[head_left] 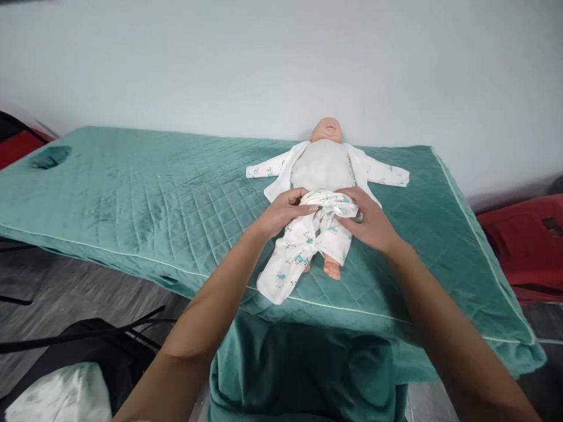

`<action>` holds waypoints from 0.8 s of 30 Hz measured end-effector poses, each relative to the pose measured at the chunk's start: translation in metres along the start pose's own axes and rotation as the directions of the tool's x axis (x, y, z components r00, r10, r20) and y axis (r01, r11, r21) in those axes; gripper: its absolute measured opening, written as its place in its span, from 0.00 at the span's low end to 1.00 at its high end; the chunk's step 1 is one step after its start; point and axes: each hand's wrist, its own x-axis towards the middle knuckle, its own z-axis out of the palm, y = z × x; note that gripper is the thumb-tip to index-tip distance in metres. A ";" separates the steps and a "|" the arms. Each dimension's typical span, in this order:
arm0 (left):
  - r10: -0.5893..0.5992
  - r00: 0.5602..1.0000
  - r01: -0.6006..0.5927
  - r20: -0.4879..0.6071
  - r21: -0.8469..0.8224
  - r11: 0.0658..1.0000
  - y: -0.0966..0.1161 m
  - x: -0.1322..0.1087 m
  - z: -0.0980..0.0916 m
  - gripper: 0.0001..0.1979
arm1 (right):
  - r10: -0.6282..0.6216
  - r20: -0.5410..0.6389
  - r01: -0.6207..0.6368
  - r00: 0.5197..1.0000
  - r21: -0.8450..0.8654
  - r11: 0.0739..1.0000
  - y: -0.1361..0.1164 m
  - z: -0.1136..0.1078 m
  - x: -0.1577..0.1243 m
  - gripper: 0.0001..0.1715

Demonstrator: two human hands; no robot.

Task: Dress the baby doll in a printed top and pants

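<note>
"Looking at the doll [323, 166], what do you see the hands doing?"

"Both are at its waist. The left hand [285, 211] pinches one side of the pants [303, 239], thumb on top of the bunched cloth. The right hand [370, 220] pinches the other side, thumb below the fold and fingers above it. Some fingertips are hidden in the cloth."

"Where exactly are the pants?"

"Around the doll's lower body, the waist gathered in folds just below its belly. One pant leg stretches out past its feet, on the left hand's side. The other stops short, and a bare foot [332, 269] pokes out below the hem."

"And the jacket [285, 177]?"

"Open at the front, its sides spread to either side of the doll's chest and both sleeves stretched outward."

"How does the doll lie?"

"On its back, on a green bed [176, 196], head by the wall [220, 70] and feet toward the person."

"Anything else around it?"

"A hole [51, 157] in the bed, well left of the doll as the person sees it. Well to its right, beyond the bed's edge, something red [523, 240]. Nearer the person than the doll, green cloth [303, 369] below the bed's edge."
</note>
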 end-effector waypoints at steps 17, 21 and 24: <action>-0.083 0.985 0.119 0.152 -0.246 0.962 -0.026 0.017 -0.026 0.24 | 0.406 0.385 -0.557 0.829 0.639 0.531 0.002 0.012 0.051 0.24; -0.088 0.996 0.078 -0.018 -0.315 0.946 -0.029 0.016 -0.021 0.23 | 0.267 0.366 -0.402 0.892 0.370 0.837 -0.006 0.019 0.051 0.22; -0.049 0.992 0.004 -0.114 -0.366 0.931 -0.031 0.017 -0.018 0.23 | 0.181 0.422 -0.282 0.888 0.191 0.940 -0.014 0.026 0.050 0.21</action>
